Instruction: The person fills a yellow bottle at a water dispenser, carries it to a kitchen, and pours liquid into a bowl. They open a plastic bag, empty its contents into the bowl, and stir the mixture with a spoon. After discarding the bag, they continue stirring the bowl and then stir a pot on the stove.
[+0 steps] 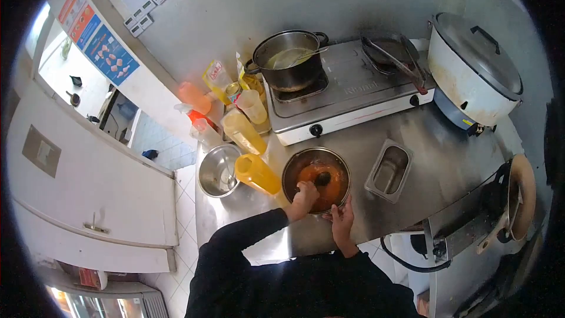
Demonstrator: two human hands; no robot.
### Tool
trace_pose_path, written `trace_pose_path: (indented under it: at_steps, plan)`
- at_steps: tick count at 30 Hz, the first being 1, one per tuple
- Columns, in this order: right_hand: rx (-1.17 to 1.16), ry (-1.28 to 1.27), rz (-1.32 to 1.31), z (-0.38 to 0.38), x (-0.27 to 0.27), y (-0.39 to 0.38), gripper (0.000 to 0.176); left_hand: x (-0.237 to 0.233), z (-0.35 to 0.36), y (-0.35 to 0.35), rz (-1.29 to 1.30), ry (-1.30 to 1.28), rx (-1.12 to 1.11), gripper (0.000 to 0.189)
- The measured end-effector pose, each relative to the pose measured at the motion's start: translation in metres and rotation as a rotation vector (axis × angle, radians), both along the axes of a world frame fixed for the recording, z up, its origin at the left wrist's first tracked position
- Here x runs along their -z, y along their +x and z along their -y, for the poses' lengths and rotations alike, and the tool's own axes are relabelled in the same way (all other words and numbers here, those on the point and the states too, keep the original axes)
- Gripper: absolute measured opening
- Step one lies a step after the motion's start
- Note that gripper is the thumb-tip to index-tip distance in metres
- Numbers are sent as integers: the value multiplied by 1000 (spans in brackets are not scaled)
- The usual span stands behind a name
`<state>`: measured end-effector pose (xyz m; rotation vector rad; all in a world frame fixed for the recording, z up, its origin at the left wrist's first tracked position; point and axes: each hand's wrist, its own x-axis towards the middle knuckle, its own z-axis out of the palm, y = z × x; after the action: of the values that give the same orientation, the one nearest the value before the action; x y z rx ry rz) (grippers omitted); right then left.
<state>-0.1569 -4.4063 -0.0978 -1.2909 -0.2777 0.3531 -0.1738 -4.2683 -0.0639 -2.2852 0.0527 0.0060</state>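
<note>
A round metal bowl (pixel 284 184) with orange-red sauce (pixel 332 191) in it stands on the steel counter in front of me. My left hand (pixel 302 201) reaches over its near rim, fingers closed on what looks like a spoon (pixel 322 179), whose dark round head sits in the sauce. Most of the handle is hidden by the hand. At the bowl's near right side my right hand (pixel 342 224) grips the rim, thumb up against it. Close on the left is a yellow squeeze bottle (pixel 257 174).
An empty steel pan (pixel 376 187) lies to the right, a steel mixing bowl (pixel 206 185) with a ladle to the left. Bottles and pouches (pixel 241 132) crowd the back left. Behind are a gas stove (pixel 353 91), a pot (pixel 288 79) and a large lidded cooker (pixel 468 73).
</note>
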Motion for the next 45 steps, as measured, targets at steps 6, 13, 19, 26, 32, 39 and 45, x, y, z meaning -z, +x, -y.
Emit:
trace_pose_path:
  at_steps: [6,13,19,26,32,39,45]
  plan:
    - [28,57,-112,-1,-12,-4,56,-9,11,-5,-20,-61,-27,9]
    - [-25,127,-106,-1,-8,-2,57,-52,-13,4,-79,-476,-167,10]
    - [-2,109,-126,0,-15,-3,57,-23,-4,15,132,-412,-61,9]
    - [11,45,-117,2,-8,-3,55,-17,-6,-12,-88,-332,-100,7]
    - [-12,-28,67,-2,5,1,57,-39,-22,-1,-156,-556,-148,10]
    - [-73,125,-119,4,-25,2,53,-31,-9,7,-98,-612,-123,12]
    - [-64,175,-241,-3,-11,-12,60,-75,-29,-1,-134,-695,-346,13]
